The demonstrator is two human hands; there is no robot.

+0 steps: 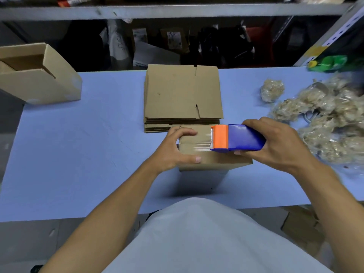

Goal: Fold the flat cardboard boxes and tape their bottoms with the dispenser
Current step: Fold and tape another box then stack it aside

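A folded box [208, 154] is being held by the left hand [177, 148] while the dispenser [238, 137], gripped by the right hand [275, 142], is being pressed on its top.

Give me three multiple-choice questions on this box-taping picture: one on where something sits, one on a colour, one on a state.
1. Where does the stack of flat boxes lie?
A. Beyond the box being taped
B. On the floor
C. Inside the open box

2. What colour is the tape dispenser at its cutter end?
A. Green
B. Orange
C. White

3. What is the right hand doing?
A. Resting flat on the table
B. Gripping the dispenser
C. Lifting a flat box

Answers: 1 A, it lies past the folded box; 2 B, orange front, blue body; 3 B, fingers wrap the body.
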